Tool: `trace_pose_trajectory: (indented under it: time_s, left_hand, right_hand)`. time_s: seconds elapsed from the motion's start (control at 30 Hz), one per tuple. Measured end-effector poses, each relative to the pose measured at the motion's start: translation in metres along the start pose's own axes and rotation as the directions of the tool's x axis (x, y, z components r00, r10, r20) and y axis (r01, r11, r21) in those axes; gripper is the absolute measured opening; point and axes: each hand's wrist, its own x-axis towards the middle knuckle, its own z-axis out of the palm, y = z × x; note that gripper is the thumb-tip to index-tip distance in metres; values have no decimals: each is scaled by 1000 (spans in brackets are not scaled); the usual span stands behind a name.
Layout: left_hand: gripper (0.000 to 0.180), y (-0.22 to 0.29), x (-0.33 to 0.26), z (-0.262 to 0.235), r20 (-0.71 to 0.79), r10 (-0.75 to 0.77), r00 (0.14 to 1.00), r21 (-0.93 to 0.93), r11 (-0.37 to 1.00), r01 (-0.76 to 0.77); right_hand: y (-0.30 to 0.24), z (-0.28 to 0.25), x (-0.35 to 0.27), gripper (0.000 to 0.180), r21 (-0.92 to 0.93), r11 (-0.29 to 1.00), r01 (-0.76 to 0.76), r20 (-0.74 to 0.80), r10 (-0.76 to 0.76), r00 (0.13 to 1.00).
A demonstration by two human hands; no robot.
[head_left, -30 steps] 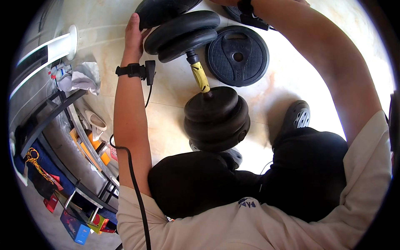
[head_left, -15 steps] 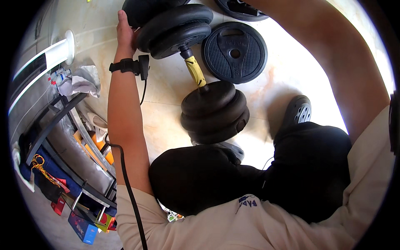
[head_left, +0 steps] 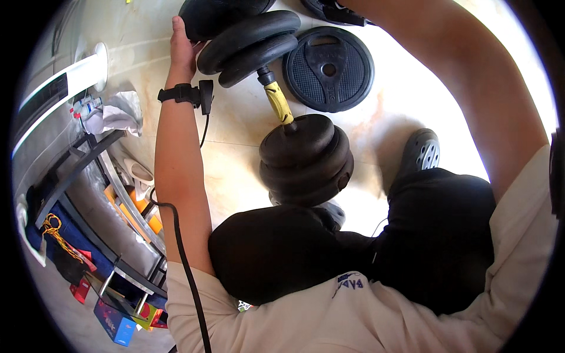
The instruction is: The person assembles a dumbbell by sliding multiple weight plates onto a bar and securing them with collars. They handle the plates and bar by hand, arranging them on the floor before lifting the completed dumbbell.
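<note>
A dumbbell with a yellow grip (head_left: pixel 278 102) stands on the floor between my feet, leaning slightly left. Thick black plates (head_left: pixel 309 156) form its lower end, and more black plates (head_left: pixel 253 41) sit at its upper end. Beyond these, at the top edge, is another rounded black weight plate (head_left: pixel 223 17), partly cut off. My left hand (head_left: pixel 183 50) grips that plate from its left side, thumb up, its other fingers partly hidden behind the plates. My right forearm reaches up past the top edge, so my right hand is out of view.
A flat black plate with a slotted handle (head_left: pixel 329 69) lies on the pale tiled floor right of the dumbbell. Another black disc (head_left: pixel 329 12) shows at the top edge. A metal-framed rack (head_left: pixel 109 200) with boxes stands at left. A cable (head_left: pixel 179 247) runs along my left arm.
The dumbbell's upper plates have tilted, showing more of their edges. My left hand and the topmost plate have shifted slightly right and down in the picture.
</note>
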Motion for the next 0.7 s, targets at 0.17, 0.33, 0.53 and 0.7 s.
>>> trace_pose_trajectory:
  time_s: [0.17,0.33,0.53,0.7]
  left_hand:
    - [76,6,-23,11,11,-19,1000,16,1000,19]
    - [66,-16,-40,-6,83,106,991,-72,992,-100]
    - [76,-4,-41,6,139,75,987,-24,997,-72]
    - [77,17,-38,19,105,-97,990,-57,993,103]
  right_hand:
    - [11,3,-10,73,24,996,88,10,-88,996]
    - [8,2,-37,68,86,969,234,90,-241,966]
    - [7,2,-23,73,55,994,95,116,-101,988]
    - [8,6,-18,78,-33,998,54,19,-53,998]
